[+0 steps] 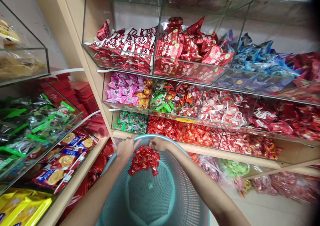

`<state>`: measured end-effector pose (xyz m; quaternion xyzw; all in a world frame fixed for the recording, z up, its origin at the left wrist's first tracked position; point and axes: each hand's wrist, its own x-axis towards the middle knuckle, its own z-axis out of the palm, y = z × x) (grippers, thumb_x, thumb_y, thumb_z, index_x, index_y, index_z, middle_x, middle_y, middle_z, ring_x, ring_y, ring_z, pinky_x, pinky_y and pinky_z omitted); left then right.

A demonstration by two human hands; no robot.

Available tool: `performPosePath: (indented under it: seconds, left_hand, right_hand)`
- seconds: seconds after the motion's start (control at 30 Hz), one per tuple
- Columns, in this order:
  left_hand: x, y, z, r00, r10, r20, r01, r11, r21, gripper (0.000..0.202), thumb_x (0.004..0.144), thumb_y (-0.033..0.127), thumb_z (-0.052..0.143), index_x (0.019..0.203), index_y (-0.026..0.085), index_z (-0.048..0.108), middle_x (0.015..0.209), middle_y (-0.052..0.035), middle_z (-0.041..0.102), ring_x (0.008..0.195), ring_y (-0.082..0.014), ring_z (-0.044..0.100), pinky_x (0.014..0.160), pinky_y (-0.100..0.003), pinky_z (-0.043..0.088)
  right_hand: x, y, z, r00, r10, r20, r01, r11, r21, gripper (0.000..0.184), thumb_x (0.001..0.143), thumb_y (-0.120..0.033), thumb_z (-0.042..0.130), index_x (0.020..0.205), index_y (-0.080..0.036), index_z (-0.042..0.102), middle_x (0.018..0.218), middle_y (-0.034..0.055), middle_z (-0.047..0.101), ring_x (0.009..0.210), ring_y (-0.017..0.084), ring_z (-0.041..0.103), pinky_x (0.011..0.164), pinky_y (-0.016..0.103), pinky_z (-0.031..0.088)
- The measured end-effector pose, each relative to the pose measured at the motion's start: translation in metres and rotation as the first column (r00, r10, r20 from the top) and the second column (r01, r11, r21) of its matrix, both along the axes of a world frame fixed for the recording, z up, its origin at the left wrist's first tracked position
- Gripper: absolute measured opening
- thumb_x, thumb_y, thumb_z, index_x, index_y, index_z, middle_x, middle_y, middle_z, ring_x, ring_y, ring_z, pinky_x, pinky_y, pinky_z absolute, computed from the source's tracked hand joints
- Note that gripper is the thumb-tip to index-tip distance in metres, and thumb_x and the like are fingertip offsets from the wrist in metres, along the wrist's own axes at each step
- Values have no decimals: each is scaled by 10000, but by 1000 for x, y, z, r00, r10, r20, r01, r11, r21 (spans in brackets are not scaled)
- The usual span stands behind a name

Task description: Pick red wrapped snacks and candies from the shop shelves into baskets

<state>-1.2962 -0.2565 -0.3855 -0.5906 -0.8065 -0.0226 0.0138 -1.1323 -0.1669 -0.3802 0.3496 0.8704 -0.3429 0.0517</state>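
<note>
Cupping a heap of red wrapped candies (144,159) between our left hand (125,148) and right hand (158,143) over the teal basket (190,199), we judge loose pieces could slip past its rim.

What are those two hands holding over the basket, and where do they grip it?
Both hands, left hand and right hand, hold a bunch of red-wrapped candies by its upper edges, above the teal basket.
</note>
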Motion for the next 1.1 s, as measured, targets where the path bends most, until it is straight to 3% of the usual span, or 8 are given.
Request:
performPosePath:
  seconds: [0.13, 0.23, 0.37, 0.53, 0.67, 0.83, 1.1]
  left_hand:
    - [-2, 0, 0, 1000, -14, -1, 14, 999, 30, 607, 817, 591, 191, 1026, 150, 552, 859, -138, 647, 789, -235, 616, 738, -324, 404]
    - [-3, 0, 1, 999, -34, -13, 35, 998, 48, 627, 814, 600, 171, 1006, 148, 561, 835, -136, 652, 773, -233, 618, 749, -327, 400]
    - [-3, 1, -1, 998, -53, -19, 53, 997, 50, 620, 817, 596, 155, 998, 156, 553, 815, -132, 649, 739, -240, 621, 704, -334, 411]
    - [-1, 1, -1, 1000, -24, -3, 24, 999, 22, 578, 839, 552, 169, 1032, 148, 533, 837, -129, 637, 755, -234, 615, 639, -294, 417]
    - [-1, 1, 0, 1000, -17, 5, 17, 1000, 2, 561, 846, 531, 180, 1050, 144, 532, 834, -129, 633, 773, -233, 613, 641, -286, 416]
    - [-3, 2, -2, 1000, -20, -24, 21, 1000, 20, 598, 830, 568, 165, 1029, 146, 539, 818, -125, 639, 739, -256, 617, 608, -301, 415]
    - [-4, 3, -5, 998, -53, -29, 54, 997, 59, 585, 835, 558, 178, 994, 143, 558, 827, -132, 647, 738, -240, 620, 708, -333, 405]
  right_hand:
    - [-7, -6, -3, 989, -145, -41, 151, 957, 249, 135, 780, -170, 452, 740, -157, 580, 817, 65, 628, 774, 149, 559, 627, 219, 363]
    - [-5, -8, -2, 974, -215, -77, 229, 904, 361, 193, 829, -265, 416, 785, -170, 578, 833, 77, 617, 804, 167, 556, 638, 237, 342]
    - [4, 6, 4, 936, -320, -145, 350, 824, 446, 254, 867, -347, 361, 837, -201, 566, 774, 51, 614, 737, 155, 564, 594, 232, 326]
    - [13, 37, 5, 884, -443, -150, 453, 733, 507, 215, 820, -289, 451, 1020, -224, 497, 1012, 64, 562, 834, 166, 561, 613, 236, 345]
    - [10, 51, -5, 873, -486, -36, 428, 731, 532, 320, 777, -275, 508, 1087, -222, 450, 1098, 87, 510, 851, 186, 570, 616, 251, 363]
    - [5, 55, -10, 878, -479, -12, 401, 721, 565, 278, 805, -260, 463, 1079, -211, 449, 1084, 91, 518, 844, 189, 576, 638, 262, 371]
    - [17, 34, 10, 886, -456, -79, 416, 710, 568, 301, 847, -349, 399, 1118, -220, 426, 1097, 85, 473, 846, 177, 551, 614, 255, 369]
